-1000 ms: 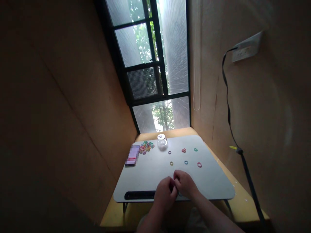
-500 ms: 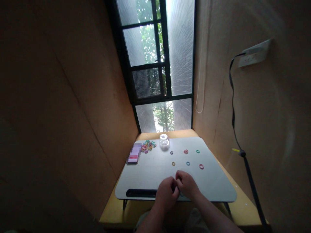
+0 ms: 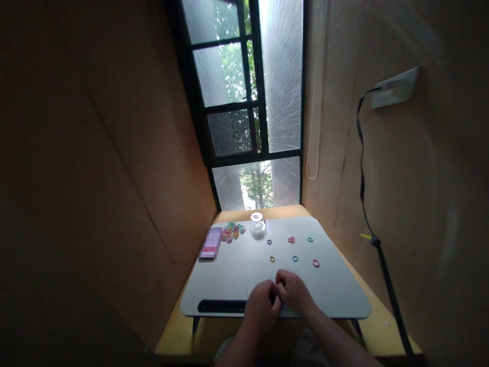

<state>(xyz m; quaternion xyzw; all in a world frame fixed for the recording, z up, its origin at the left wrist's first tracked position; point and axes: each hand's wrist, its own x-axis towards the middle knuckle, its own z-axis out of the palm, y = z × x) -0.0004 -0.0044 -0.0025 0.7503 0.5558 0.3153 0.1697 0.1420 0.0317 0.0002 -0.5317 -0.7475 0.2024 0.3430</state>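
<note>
My left hand point(image 3: 263, 302) and my right hand point(image 3: 293, 291) meet over the front of a white folding table point(image 3: 229, 278). Both have their fingers curled into a pinch, tips touching. Whatever lies between the fingertips is hidden. Beyond the hands lie small coloured rings, like hair ties: a yellow ring point(image 3: 272, 259), a blue ring point(image 3: 295, 259) and a pink ring point(image 3: 316, 263) in the nearer row. Behind them are a purple ring point(image 3: 269, 242), overlapping red rings point(image 3: 291, 240) and a green ring point(image 3: 310, 239).
A heap of mixed coloured rings point(image 3: 232, 232) lies at the back left, beside a blurred-out phone point(image 3: 211, 243). A clear round container point(image 3: 258, 228) stands at the back. A black slot point(image 3: 221, 306) runs along the front edge. A dark cord point(image 3: 362, 173) hangs at right.
The view has shifted slightly. Both hands stay pinched together in nearly the same spot, and the rings on the table have not moved.
</note>
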